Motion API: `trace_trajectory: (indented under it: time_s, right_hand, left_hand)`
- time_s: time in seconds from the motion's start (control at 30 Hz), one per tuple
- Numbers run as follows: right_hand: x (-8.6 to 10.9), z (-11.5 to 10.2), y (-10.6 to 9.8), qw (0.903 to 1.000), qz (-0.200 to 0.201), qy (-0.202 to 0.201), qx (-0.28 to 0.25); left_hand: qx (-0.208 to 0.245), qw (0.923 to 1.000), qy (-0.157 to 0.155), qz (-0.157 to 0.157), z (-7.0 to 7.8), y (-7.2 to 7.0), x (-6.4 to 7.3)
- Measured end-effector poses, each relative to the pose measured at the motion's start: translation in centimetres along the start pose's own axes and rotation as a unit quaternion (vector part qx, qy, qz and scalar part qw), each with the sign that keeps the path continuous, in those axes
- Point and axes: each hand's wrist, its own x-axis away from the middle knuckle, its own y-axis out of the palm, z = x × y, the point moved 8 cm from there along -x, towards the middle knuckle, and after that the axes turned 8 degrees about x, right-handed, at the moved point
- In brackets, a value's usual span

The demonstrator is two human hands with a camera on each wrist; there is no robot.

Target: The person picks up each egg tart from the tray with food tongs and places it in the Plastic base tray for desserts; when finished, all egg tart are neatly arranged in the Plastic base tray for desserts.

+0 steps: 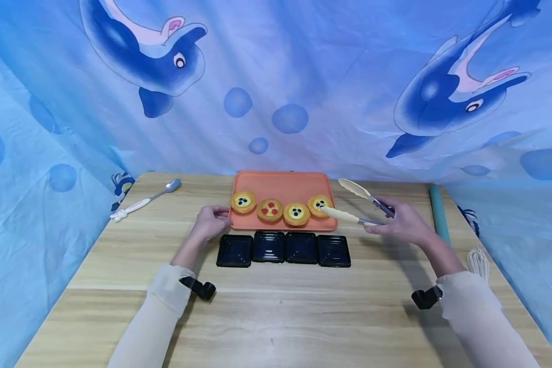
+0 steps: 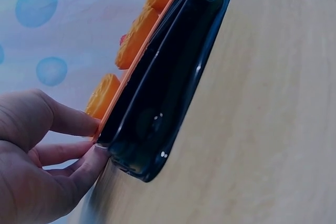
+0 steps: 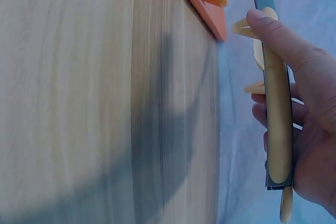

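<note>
From here I see the left hand (image 1: pixel 210 223) pinching the tray (image 1: pixel 280 185) and the right hand (image 1: pixel 404 223) gripping spread tongs (image 1: pixel 342 215); the tarts (image 1: pixel 296 214) sit on the tray, probably light, perhaps crumbly, best held gently by their rims

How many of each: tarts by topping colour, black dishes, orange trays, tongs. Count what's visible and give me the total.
Dark-topped tarts: 3
Red-topped tart: 1
Black dishes: 4
Orange tray: 1
Tongs: 1
Total: 10
</note>
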Motion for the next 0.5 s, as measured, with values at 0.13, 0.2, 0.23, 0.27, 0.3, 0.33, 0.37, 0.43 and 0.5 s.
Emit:
trace_trajectory:
  time_s: [0.13,0.2,0.23,0.27,0.3,0.33,0.37,0.43,0.5]
  right_hand:
    - [-0.9,-0.8,0.9,0.9996,-0.014,-0.022,-0.006]
    - [-1.2,-1.0,1.2,0.9993,-0.022,-0.031,-0.003]
    - [-1.4,-1.1,1.3,0.999,-0.026,-0.036,-0.002]
    - [-1.5,-1.2,1.5,0.9987,-0.032,-0.041,0.0]
    - [-1.7,-1.3,1.7,0.9982,-0.038,-0.045,0.002]
    - [-1.8,-1.4,1.9,0.9978,-0.045,-0.049,0.005]
    - [-2.0,-1.5,2.1,0.9973,-0.051,-0.053,0.005]
    - [-2.4,-1.6,2.4,0.9964,-0.059,-0.061,0.01]
    - [-2.8,-1.7,2.5,0.9958,-0.06,-0.068,0.014]
  left_hand:
    - [0.01,0.9999,0.004,-0.005,0.0,-0.1,0.1]
    - [0.013,0.9999,0.003,-0.007,0.1,0.1,0.0]
    - [0.014,0.9999,0.003,-0.006,0.1,0.1,0.0]
    - [0.017,0.9998,0.001,-0.006,0.0,0.2,0.0]
    - [0.018,0.9998,-0.001,-0.006,0.0,0.1,0.0]
    - [0.017,0.9998,-0.002,-0.006,0.0,0.1,0.0]
    - [0.016,0.9999,-0.004,-0.005,-0.1,0.1,0.0]
    - [0.014,0.9999,-0.005,-0.003,-0.1,0.0,0.1]
    - [0.013,0.9999,-0.004,-0.002,-0.2,-0.2,0.2]
